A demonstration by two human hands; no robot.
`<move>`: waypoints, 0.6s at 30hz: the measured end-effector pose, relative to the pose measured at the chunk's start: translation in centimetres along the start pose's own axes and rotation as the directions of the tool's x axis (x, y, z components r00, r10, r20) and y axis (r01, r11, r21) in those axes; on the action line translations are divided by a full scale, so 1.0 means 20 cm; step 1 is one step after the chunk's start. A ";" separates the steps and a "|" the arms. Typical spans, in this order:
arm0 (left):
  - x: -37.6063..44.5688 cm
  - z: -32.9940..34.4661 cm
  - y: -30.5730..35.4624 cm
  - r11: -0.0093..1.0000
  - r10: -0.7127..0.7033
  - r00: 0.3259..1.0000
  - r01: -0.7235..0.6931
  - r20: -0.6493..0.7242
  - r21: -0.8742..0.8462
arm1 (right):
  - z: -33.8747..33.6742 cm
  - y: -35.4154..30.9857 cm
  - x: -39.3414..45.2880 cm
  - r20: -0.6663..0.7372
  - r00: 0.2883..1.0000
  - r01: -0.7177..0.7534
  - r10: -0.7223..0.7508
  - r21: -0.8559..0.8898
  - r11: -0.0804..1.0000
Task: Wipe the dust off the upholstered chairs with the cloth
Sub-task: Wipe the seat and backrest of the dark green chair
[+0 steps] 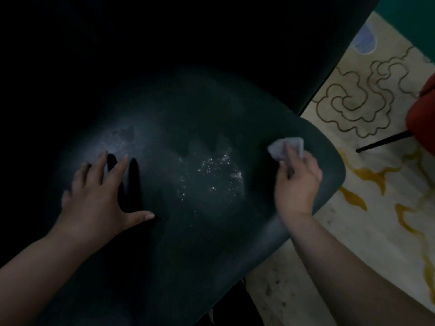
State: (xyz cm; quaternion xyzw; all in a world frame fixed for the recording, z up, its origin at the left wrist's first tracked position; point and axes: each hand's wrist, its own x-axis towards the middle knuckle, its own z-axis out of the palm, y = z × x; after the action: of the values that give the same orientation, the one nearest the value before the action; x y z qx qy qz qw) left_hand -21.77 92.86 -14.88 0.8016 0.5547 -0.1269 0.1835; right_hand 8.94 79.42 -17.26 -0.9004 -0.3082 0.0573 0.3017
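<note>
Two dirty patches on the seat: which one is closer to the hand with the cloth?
The bright white specks mid-seat, just left of the right hand gripping the cloth. The hazy grey smudge lies by the left hand's fingertips instead.

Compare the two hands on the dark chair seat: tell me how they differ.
The left hand lies flat with its fingers spread on the chair seat; the right hand is curled around a grey cloth. The left hand holds nothing; the right hand grips the cloth. The left hand is beside a pale dusty smudge; the right hand is near the seat's right edge. Both are bare and over the seat.
</note>
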 end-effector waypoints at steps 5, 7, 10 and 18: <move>-0.05 0.03 -0.01 0.999 -0.008 0.999 0.006 0.037 0.039 | 0.15 -0.20 -0.24 0.058 0.998 0.008 -0.013 0.075 0.997; -0.05 0.04 -0.01 1.000 -0.008 0.999 0.007 0.032 0.025 | 0.20 -0.31 -0.31 0.116 0.991 0.035 -0.061 0.216 0.976; -0.06 0.03 -0.02 1.000 -0.006 1.000 0.005 0.019 0.027 | 0.14 -0.29 -0.25 0.106 0.989 0.070 -0.105 0.288 0.955; -0.12 0.04 -0.05 0.996 -0.085 0.996 0.085 0.033 0.010 | 0.15 -0.23 -0.29 0.085 0.996 -0.032 0.029 0.037 0.999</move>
State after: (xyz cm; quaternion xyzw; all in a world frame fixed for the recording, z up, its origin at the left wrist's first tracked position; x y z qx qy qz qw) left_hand -23.51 90.76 -14.78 0.7759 0.5844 -0.1505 0.1838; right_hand 1.09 80.48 -17.48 -0.8958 -0.3058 0.1057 0.3046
